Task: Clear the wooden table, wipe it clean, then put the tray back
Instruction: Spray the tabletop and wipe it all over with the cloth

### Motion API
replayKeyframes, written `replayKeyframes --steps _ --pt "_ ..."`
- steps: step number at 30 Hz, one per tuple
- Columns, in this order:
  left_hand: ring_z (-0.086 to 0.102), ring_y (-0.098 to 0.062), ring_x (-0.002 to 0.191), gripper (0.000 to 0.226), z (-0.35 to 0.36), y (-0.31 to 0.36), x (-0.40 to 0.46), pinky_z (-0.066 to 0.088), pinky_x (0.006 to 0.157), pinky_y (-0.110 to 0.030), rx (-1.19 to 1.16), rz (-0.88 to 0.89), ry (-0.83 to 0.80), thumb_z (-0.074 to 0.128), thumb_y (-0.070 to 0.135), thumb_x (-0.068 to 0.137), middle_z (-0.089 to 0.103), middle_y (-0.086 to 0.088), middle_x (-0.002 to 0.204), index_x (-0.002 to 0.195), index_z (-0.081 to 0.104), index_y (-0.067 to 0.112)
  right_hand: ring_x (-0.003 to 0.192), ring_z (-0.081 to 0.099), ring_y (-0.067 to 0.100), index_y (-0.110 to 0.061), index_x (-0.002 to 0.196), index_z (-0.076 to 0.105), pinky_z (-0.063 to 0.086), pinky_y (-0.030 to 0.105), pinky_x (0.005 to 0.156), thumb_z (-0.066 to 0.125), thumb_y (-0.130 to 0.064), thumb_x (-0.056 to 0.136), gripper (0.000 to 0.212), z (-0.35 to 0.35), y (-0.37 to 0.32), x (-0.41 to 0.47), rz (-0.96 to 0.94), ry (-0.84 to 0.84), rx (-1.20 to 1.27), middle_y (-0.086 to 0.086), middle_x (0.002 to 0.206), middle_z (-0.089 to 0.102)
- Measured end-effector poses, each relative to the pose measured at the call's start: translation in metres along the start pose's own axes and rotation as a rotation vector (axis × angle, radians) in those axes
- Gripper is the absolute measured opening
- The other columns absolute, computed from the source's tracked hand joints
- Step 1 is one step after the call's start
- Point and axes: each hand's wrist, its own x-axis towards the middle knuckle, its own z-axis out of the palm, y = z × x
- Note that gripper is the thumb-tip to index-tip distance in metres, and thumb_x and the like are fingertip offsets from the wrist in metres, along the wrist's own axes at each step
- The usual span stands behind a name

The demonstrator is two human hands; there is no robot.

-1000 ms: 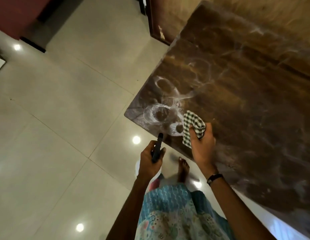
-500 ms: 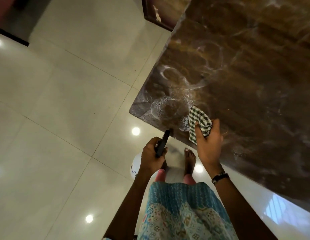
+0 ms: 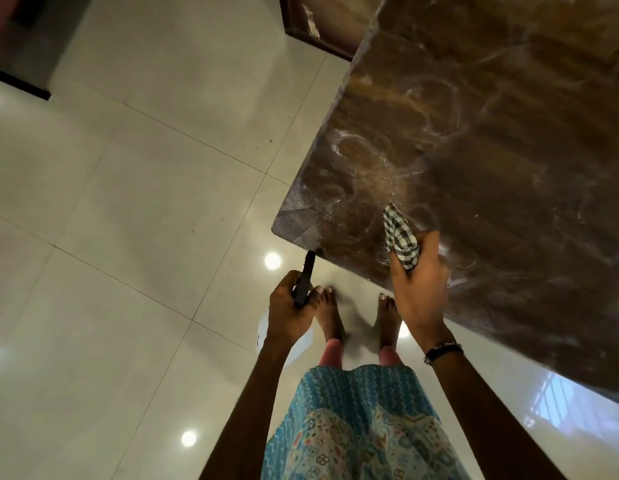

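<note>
The dark wooden table (image 3: 491, 140) fills the upper right, its top streaked with pale wet swirls near the close corner. My right hand (image 3: 420, 289) presses a green-and-white checked cloth (image 3: 400, 237) onto the table near the front edge. My left hand (image 3: 290, 306) hovers off the table, just left of the corner, gripping a slim black object (image 3: 63, 278) whose tip points at the table edge. No tray is in view.
Glossy cream floor tiles (image 3: 128, 202) spread to the left and below, with ceiling light reflections. A dark wooden panel (image 3: 318, 26) stands beyond the table's far corner. My bare feet (image 3: 329, 306) stand at the table's front edge.
The cloth and my right hand slid right along the front edge, away from the corner. The white ring marks near the corner have faded. My left hand stayed by the corner.
</note>
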Motion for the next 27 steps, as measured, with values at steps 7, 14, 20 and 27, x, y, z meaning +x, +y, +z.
replayKeyframes --steps 7,14,20,27 --pt "0.040 -0.009 0.053 0.018 -0.018 0.013 0.017 0.035 0.055 -0.018 -0.027 -0.008 -0.042 0.070 0.014 0.081 0.046 0.003 0.058 0.085 0.055 0.005 0.141 0.032 0.029 -0.006 0.139 0.037 0.030 0.048 0.115 0.058 -0.034 0.088 0.062 0.038 0.010 0.012 -0.349 -0.246 -0.378 0.013 0.151 0.035" --pt "0.043 0.000 0.054 0.014 -0.044 0.023 0.020 0.035 0.055 -0.004 -0.088 0.032 -0.052 0.067 0.017 0.084 0.047 0.008 0.065 0.093 0.059 0.011 0.148 0.013 0.026 -0.027 0.151 0.018 0.011 0.055 0.118 0.031 -0.065 0.092 0.072 0.081 0.024 0.023 -0.453 -0.257 -0.624 0.004 0.159 0.020" --pt "0.044 -0.003 0.050 0.011 -0.065 0.021 0.016 0.035 0.052 -0.007 -0.055 0.053 0.011 0.067 0.017 0.084 0.055 -0.003 0.071 0.092 0.060 0.013 0.146 0.021 0.027 -0.026 0.148 0.032 0.018 0.057 0.116 0.036 -0.051 0.096 0.058 0.138 -0.023 0.041 -0.702 -0.305 -0.601 0.001 0.156 0.029" --pt "0.042 -0.005 0.048 0.011 -0.076 0.027 0.016 0.034 0.051 -0.007 -0.069 0.038 -0.018 0.068 0.017 0.083 0.045 0.007 0.060 0.089 0.060 0.014 0.148 0.012 0.021 -0.029 0.151 0.019 0.017 0.051 0.118 0.025 -0.053 0.098 0.059 0.069 0.042 0.033 -0.748 -0.357 -0.712 -0.004 0.159 0.016"
